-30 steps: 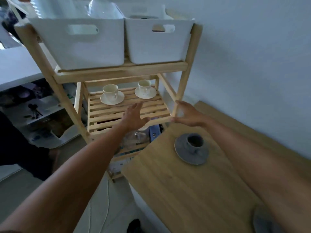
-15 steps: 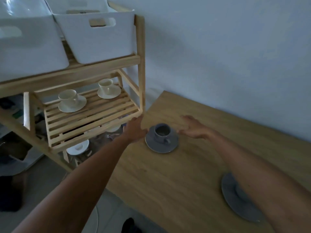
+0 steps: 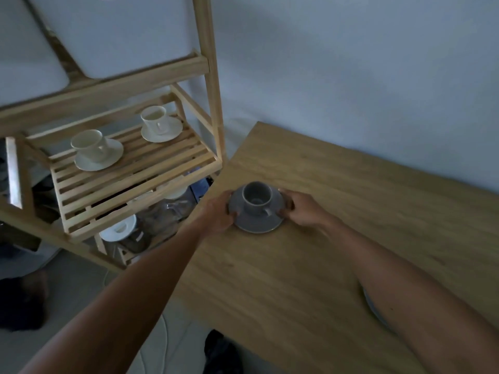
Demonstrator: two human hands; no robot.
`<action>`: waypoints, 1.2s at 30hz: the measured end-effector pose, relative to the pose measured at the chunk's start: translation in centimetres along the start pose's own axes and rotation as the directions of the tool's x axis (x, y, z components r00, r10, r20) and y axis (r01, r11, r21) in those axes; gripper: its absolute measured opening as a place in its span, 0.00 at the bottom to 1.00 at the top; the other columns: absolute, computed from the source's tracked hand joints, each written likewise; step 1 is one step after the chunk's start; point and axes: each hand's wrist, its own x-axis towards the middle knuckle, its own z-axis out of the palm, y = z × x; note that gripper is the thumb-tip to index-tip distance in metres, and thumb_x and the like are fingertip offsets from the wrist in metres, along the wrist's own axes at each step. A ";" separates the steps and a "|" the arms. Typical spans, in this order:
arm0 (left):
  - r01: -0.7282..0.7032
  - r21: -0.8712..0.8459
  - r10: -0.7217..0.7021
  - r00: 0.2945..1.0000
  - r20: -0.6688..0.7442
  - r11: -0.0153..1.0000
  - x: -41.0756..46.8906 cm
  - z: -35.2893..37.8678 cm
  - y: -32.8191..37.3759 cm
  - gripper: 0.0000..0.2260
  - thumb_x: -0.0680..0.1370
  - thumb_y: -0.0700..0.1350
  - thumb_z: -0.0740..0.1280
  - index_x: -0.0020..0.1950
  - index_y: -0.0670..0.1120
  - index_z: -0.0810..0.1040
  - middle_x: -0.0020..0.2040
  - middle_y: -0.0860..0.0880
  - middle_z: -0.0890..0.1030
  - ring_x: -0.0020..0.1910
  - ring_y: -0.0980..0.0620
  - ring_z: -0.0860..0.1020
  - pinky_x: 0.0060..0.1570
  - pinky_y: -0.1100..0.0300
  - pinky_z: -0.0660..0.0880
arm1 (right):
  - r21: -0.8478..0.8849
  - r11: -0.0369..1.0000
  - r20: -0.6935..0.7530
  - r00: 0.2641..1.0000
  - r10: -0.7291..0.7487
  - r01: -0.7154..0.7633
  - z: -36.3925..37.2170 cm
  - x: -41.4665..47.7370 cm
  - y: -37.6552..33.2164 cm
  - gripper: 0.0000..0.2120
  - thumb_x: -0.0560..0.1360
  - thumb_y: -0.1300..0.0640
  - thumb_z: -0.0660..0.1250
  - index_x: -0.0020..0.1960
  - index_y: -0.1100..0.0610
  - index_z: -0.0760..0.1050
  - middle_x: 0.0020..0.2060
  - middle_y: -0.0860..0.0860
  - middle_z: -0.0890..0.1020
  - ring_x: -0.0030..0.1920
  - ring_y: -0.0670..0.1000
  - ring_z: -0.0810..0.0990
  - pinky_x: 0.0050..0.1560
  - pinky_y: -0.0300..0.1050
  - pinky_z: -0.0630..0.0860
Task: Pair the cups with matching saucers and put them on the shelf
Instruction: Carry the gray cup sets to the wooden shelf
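A grey cup (image 3: 256,197) stands upright on a grey saucer (image 3: 256,221) near the left edge of the wooden table (image 3: 310,265). Both hands are at the saucer. The left hand (image 3: 220,213) grips its left rim, thumb over the top edge; the right hand (image 3: 301,209) grips its right rim, fingers curled around the edge. The hands are thus apart, one on each side, clamped on the saucer, with the cup between them. The saucer looks to be resting on the table, though whether it is just lifted I cannot tell.

To the left of the table stands a wooden shelf (image 3: 140,168). On its slatted middle level sit two cream pairs: a near-left cream cup (image 3: 89,144) on its cream saucer (image 3: 113,155), and a far-right cream cup (image 3: 154,120) on its saucer (image 3: 172,130). They are well apart from each other. Above them, white bins (image 3: 121,36) fill the upper level. Below, blurred glassware and a white dish (image 3: 118,229) show through the slats.

At the near right of the table, a second grey saucer (image 3: 374,310) peeks out from under the right forearm, mostly hidden.
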 end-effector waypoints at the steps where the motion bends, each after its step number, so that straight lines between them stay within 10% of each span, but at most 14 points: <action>1: -0.003 -0.020 0.003 1.000 0.000 1.000 0.0 0.1 0.1 0.25 0.74 0.51 0.68 0.71 0.52 0.67 0.63 0.47 0.79 0.62 0.46 0.76 0.54 0.57 0.71 | 0.042 0.999 -0.006 1.000 0.011 -0.011 0.2 0.0 -0.2 0.31 0.72 0.52 0.73 0.73 0.50 0.68 0.66 0.52 0.78 0.65 0.54 0.76 0.64 0.49 0.73; 7: 0.009 -0.202 -0.006 1.000 0.019 0.979 0.1 -0.5 0.4 0.26 0.75 0.45 0.69 0.72 0.51 0.69 0.62 0.48 0.80 0.62 0.50 0.77 0.59 0.55 0.75 | 0.162 0.982 -0.036 0.993 0.108 -0.101 0.8 0.9 -0.5 0.34 0.73 0.54 0.74 0.75 0.51 0.64 0.70 0.52 0.74 0.68 0.53 0.73 0.65 0.48 0.71; 10: 0.014 -0.262 -0.016 1.000 -0.004 0.965 0.1 -1.2 -0.1 0.24 0.76 0.45 0.69 0.72 0.52 0.69 0.50 0.58 0.80 0.52 0.58 0.78 0.44 0.74 0.73 | 0.231 0.969 -0.040 0.994 0.103 -0.091 0.7 1.6 -1.0 0.34 0.72 0.55 0.75 0.75 0.51 0.65 0.69 0.51 0.75 0.67 0.52 0.74 0.62 0.42 0.72; 17: 0.011 -0.281 -0.029 0.998 -0.057 0.960 0.9 -4.7 -2.0 0.24 0.77 0.45 0.69 0.72 0.50 0.69 0.52 0.51 0.79 0.54 0.53 0.78 0.48 0.61 0.75 | 0.230 0.972 -0.047 0.997 0.063 -0.050 0.7 4.8 -4.8 0.33 0.73 0.57 0.74 0.75 0.52 0.65 0.51 0.55 0.83 0.37 0.40 0.79 0.29 0.23 0.67; 25: 0.081 -0.218 -0.107 0.988 -0.112 0.973 3.2 -10.3 -7.2 0.21 0.77 0.44 0.67 0.70 0.53 0.72 0.49 0.47 0.80 0.49 0.47 0.79 0.50 0.53 0.78 | 0.148 0.986 -0.022 0.997 -0.074 0.076 2.5 11.4 -10.9 0.32 0.75 0.58 0.72 0.76 0.54 0.64 0.63 0.57 0.79 0.52 0.48 0.78 0.31 0.21 0.67; 29: 0.150 -0.199 -0.177 0.976 -0.130 0.968 4.9 -12.0 -10.5 0.20 0.78 0.45 0.66 0.70 0.54 0.71 0.50 0.51 0.78 0.45 0.55 0.76 0.37 0.69 0.70 | 0.098 0.989 0.000 0.993 -0.115 0.115 4.3 15.2 -13.7 0.31 0.76 0.56 0.71 0.76 0.52 0.65 0.61 0.54 0.81 0.51 0.49 0.81 0.41 0.29 0.70; 33: 0.190 -0.194 -0.217 0.967 -0.133 0.963 7.0 -13.5 -13.2 0.19 0.78 0.43 0.66 0.70 0.51 0.72 0.54 0.47 0.78 0.53 0.49 0.75 0.51 0.53 0.74 | 0.030 0.994 0.016 0.995 -0.102 0.101 6.4 19.5 -15.8 0.29 0.77 0.57 0.69 0.75 0.50 0.65 0.57 0.54 0.82 0.43 0.45 0.78 0.33 0.29 0.70; 36: 0.238 -0.184 -0.260 0.960 -0.104 0.954 8.9 -14.2 -15.1 0.18 0.79 0.44 0.64 0.69 0.50 0.72 0.57 0.44 0.78 0.55 0.46 0.77 0.54 0.51 0.76 | 0.017 0.994 0.039 0.994 -0.105 0.105 7.9 22.7 -17.0 0.24 0.77 0.60 0.68 0.72 0.51 0.69 0.57 0.55 0.81 0.53 0.53 0.81 0.48 0.43 0.77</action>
